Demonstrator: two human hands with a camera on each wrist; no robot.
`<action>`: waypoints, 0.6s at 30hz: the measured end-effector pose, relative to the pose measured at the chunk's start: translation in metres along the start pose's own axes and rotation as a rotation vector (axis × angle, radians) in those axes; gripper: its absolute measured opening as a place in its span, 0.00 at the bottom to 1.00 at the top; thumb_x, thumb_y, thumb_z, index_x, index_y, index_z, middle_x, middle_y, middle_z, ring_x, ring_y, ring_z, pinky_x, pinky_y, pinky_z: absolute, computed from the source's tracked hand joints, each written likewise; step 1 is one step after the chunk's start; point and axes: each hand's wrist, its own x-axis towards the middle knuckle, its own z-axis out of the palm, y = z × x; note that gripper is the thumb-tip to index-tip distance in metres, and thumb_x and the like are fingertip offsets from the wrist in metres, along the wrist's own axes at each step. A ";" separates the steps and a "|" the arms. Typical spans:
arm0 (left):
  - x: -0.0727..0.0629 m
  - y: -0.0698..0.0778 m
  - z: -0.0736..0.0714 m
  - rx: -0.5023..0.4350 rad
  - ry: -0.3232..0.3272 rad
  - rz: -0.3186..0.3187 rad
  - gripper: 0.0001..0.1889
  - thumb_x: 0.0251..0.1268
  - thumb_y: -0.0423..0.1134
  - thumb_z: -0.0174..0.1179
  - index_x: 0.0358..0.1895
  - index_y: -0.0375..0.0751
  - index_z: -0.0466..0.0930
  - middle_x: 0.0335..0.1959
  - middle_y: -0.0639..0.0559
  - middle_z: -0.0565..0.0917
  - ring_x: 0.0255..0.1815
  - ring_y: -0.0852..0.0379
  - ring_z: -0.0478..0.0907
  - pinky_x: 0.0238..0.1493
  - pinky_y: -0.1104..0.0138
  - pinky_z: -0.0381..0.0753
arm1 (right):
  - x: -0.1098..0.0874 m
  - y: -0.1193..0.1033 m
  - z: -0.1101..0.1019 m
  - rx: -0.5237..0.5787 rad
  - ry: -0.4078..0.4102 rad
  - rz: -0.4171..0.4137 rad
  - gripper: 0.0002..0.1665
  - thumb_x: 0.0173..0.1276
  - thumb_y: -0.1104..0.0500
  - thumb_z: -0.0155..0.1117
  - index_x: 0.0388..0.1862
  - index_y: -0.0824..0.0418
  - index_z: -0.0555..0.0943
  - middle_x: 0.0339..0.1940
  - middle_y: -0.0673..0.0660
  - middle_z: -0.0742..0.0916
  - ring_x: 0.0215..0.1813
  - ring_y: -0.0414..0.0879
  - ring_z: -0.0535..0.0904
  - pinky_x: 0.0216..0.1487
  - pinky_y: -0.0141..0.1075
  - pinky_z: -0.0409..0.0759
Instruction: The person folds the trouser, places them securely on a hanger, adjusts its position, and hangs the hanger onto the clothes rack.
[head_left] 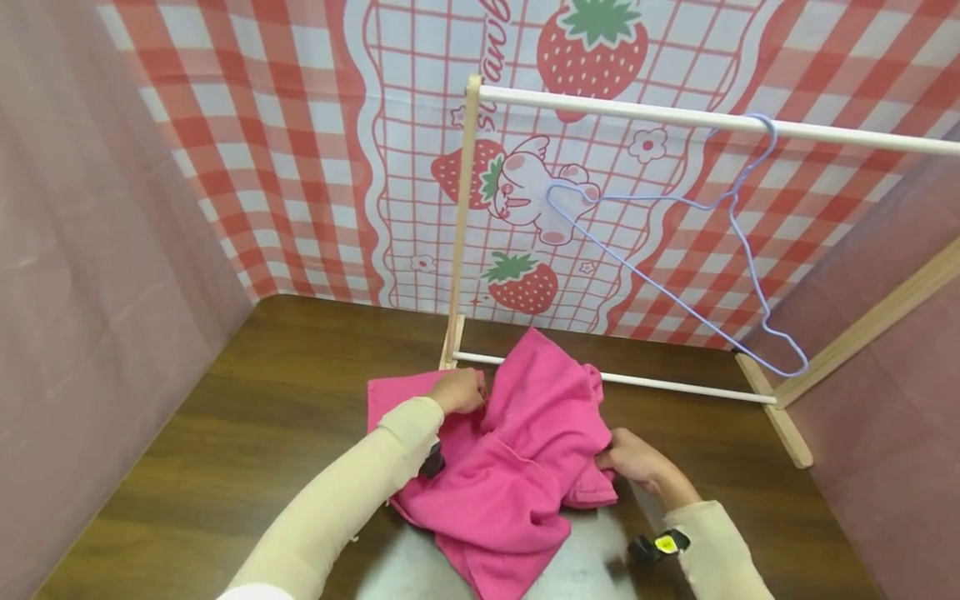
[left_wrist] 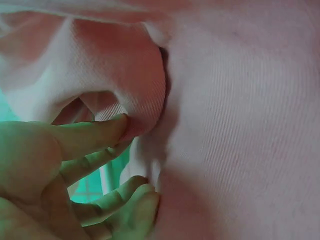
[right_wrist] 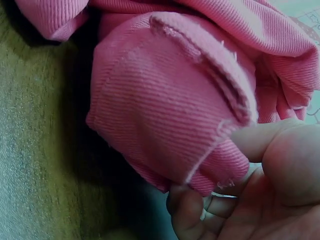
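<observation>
A bunched pink ribbed garment (head_left: 517, 458) lies on the table in the head view, its kind hard to tell from the folds. My left hand (head_left: 459, 391) is at its upper left part; in the left wrist view the thumb and fingers (left_wrist: 100, 135) pinch a fold of the cloth. On the garment's right side is my right hand (head_left: 633, 457). Seen from the right wrist, that hand (right_wrist: 240, 195) pinches a hemmed edge with loose threads (right_wrist: 220, 165) between thumb and fingers. Some fingertips are hidden by the cloth.
Behind the garment stands a wooden rack with a white top rail (head_left: 637, 108) and a white lower bar (head_left: 690, 387). A lilac hanger (head_left: 652, 279) hangs from the rail at the right. A checked strawberry curtain (head_left: 300, 150) backs the brown table (head_left: 225, 425).
</observation>
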 end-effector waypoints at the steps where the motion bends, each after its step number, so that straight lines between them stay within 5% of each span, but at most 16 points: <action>1: -0.002 -0.001 -0.003 -0.022 0.016 -0.016 0.07 0.57 0.32 0.60 0.22 0.41 0.81 0.25 0.50 0.82 0.26 0.57 0.71 0.33 0.65 0.77 | 0.000 0.000 0.000 -0.001 0.005 0.000 0.12 0.45 0.73 0.56 0.18 0.57 0.68 0.14 0.46 0.71 0.18 0.37 0.65 0.20 0.30 0.66; 11: -0.023 -0.036 -0.019 -0.096 0.105 -0.131 0.19 0.54 0.41 0.66 0.12 0.48 0.68 0.18 0.55 0.74 0.28 0.54 0.70 0.35 0.65 0.72 | 0.001 0.002 -0.002 -0.052 0.060 0.001 0.13 0.43 0.73 0.57 0.17 0.56 0.67 0.16 0.47 0.70 0.21 0.38 0.66 0.22 0.30 0.67; 15: -0.028 -0.051 -0.021 -0.122 0.133 -0.179 0.12 0.54 0.40 0.64 0.16 0.45 0.77 0.36 0.50 0.87 0.44 0.44 0.76 0.47 0.58 0.76 | -0.001 0.004 -0.001 -0.034 0.013 -0.010 0.15 0.48 0.72 0.56 0.16 0.55 0.66 0.14 0.45 0.69 0.19 0.36 0.65 0.21 0.29 0.66; 18: -0.030 -0.061 -0.023 -0.122 0.124 -0.190 0.07 0.55 0.41 0.64 0.25 0.43 0.85 0.52 0.48 0.86 0.56 0.38 0.76 0.56 0.53 0.76 | -0.001 0.005 0.000 -0.017 -0.031 -0.030 0.15 0.53 0.72 0.55 0.16 0.55 0.65 0.13 0.44 0.69 0.19 0.35 0.64 0.21 0.28 0.65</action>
